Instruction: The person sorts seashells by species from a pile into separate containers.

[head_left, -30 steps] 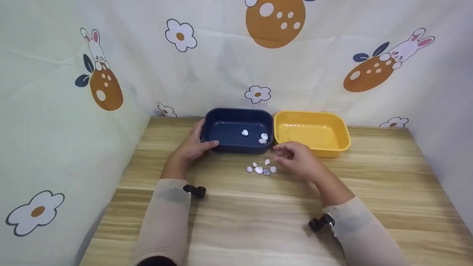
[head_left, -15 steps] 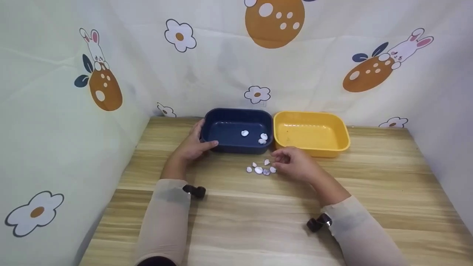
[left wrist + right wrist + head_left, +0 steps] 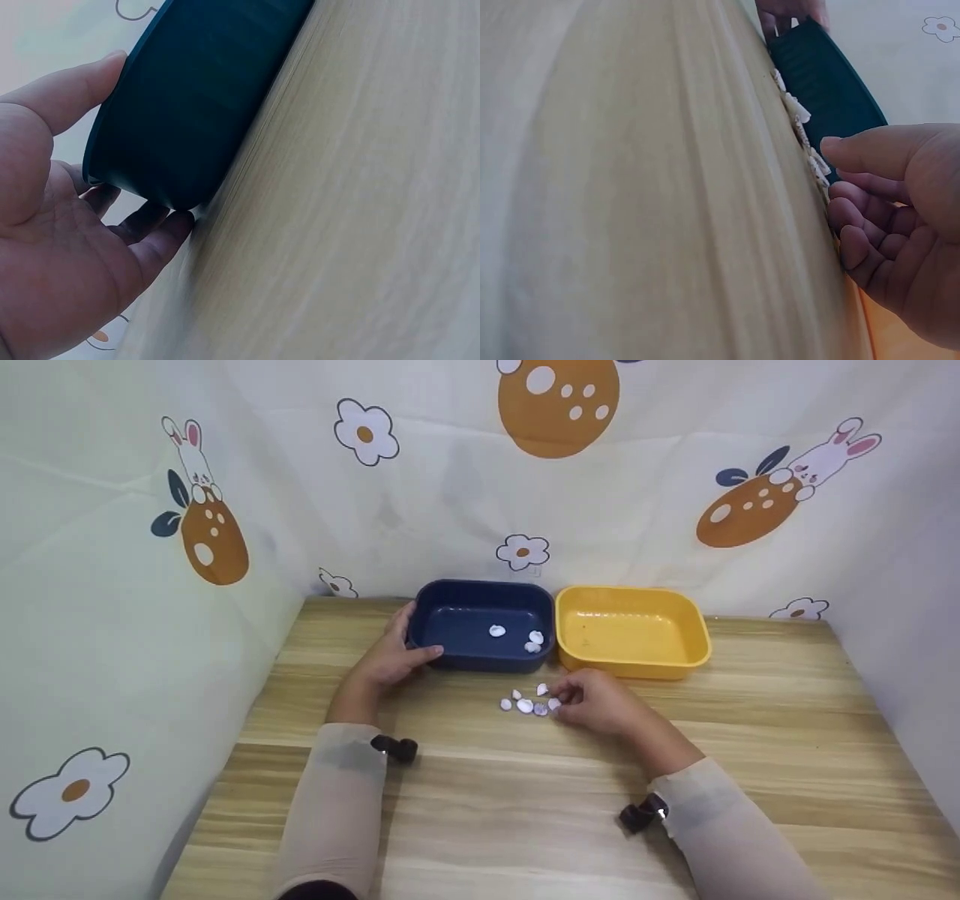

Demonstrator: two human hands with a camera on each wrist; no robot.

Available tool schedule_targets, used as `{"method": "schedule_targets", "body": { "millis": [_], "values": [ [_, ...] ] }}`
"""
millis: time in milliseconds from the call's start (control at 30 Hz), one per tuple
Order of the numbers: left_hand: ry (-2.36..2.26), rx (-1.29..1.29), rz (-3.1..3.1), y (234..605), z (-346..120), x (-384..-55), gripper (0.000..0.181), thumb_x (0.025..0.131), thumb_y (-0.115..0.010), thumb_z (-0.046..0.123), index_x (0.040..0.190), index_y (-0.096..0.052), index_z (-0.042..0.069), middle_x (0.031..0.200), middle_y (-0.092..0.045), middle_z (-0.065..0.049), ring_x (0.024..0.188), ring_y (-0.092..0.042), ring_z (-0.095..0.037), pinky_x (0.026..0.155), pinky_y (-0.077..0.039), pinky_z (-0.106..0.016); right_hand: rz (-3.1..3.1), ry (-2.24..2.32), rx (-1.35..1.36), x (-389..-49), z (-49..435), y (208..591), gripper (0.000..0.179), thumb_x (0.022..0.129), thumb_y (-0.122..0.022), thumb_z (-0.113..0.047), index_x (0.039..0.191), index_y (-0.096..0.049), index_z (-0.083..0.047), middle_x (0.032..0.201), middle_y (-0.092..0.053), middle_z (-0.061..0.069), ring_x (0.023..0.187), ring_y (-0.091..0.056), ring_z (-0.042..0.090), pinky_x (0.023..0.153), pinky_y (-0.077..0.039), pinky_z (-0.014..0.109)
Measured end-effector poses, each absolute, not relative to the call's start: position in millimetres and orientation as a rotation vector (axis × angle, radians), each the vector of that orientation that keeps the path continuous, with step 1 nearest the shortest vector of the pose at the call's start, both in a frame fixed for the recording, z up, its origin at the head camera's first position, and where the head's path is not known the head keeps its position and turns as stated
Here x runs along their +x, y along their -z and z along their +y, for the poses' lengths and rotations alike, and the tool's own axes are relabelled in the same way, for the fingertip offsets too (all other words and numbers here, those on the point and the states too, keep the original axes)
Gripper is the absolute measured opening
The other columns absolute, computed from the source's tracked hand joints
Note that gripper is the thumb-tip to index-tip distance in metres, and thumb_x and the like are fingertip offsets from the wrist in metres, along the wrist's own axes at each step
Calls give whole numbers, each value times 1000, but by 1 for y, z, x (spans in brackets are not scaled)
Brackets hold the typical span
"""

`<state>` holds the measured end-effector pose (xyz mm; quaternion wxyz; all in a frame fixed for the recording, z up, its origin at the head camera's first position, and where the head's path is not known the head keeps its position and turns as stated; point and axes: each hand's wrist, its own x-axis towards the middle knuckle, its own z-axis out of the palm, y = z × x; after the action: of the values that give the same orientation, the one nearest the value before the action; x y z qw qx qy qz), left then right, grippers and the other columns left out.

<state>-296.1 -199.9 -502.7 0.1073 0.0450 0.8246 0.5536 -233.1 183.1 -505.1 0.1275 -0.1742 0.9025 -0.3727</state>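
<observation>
My left hand (image 3: 394, 656) holds the left end of a dark blue plastic basin (image 3: 484, 661), thumb over the front rim and fingers along its side. Three small pale seashells lie inside the basin. In front of it, several more white and purplish seashells (image 3: 525, 706) sit in a loose cluster on the table. My right hand (image 3: 600, 703) is low at the cluster's right side, with thumb and index finger apart around the rightmost seashell (image 3: 554, 703). In the right wrist view the thumb (image 3: 870, 152) overlaps the shells' end, and the other fingers are loosely bent.
A yellow plastic basin (image 3: 637, 668) stands right beside the blue one, just behind my right hand. Behind both basins hangs a patterned cloth (image 3: 442, 495). The wood-grain table (image 3: 510, 810) stretches out in front.
My right hand has come down and left from the yellow basin's front edge to the rightmost seashell. The left hand stays at the blue basin.
</observation>
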Motion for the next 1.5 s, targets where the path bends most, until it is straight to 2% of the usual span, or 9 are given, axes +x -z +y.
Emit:
{"method": "schedule_targets", "body": {
  "millis": [200, 433, 833, 1033, 1233, 1500],
  "values": [
    [-1665, 135, 2402, 505, -199, -296, 110, 92, -85, 25, 174, -11, 18, 182, 0, -8, 170, -2, -29, 139, -6, -48, 2651, 1056, -552, -233, 182, 509, 26, 85, -86, -13, 111, -81, -10, 100, -75, 4, 93, -67, 15, 86, -57, 32],
    [-1678, 114, 2380, 503, -198, -295, 110, 92, -85, 26, 174, -11, 22, 183, 0, -5, 170, -2, -30, 139, -7, -47, 2651, 1029, -531, -230, 181, 509, 23, 85, -83, -10, 108, -81, -13, 103, -74, 4, 95, -66, 16, 90, -57, 37],
    [-1644, 102, 2391, 503, -200, -296, 111, 91, -85, 31, 174, -11, 25, 183, 0, -4, 170, -2, -31, 138, -3, -51, 2662, 994, -539, -231, 180, 507, 23, 86, -78, -7, 107, -82, -15, 99, -77, 0, 90, -66, 13, 86, -58, 35],
    [-1618, 117, 2424, 504, -201, -297, 110, 92, -85, 33, 174, -11, 24, 183, -1, -5, 170, -2, -32, 138, -4, -52, 2620, 1060, -500, -228, 183, 494, 20, 89, -80, -10, 108, -81, -15, 97, -73, 1, 91, -63, 17, 83, -55, 34],
    [-1663, 142, 2409, 504, -200, -297, 110, 93, -84, 26, 174, -10, 18, 182, 0, -8, 170, -4, -30, 139, -7, -48, 2619, 1135, -457, -226, 186, 476, 20, 90, -81, -13, 109, -81, -17, 98, -74, 2, 94, -64, 19, 84, -56, 33],
    [-1636, 120, 2422, 504, -199, -297, 112, 92, -84, 29, 174, -9, 22, 183, 1, -8, 170, -1, -32, 138, -3, -52, 2674, 1190, -414, -228, 198, 464, 22, 94, -78, -13, 115, -79, -13, 106, -73, 7, 98, -66, 21, 90, -57, 34]
  ]
}}
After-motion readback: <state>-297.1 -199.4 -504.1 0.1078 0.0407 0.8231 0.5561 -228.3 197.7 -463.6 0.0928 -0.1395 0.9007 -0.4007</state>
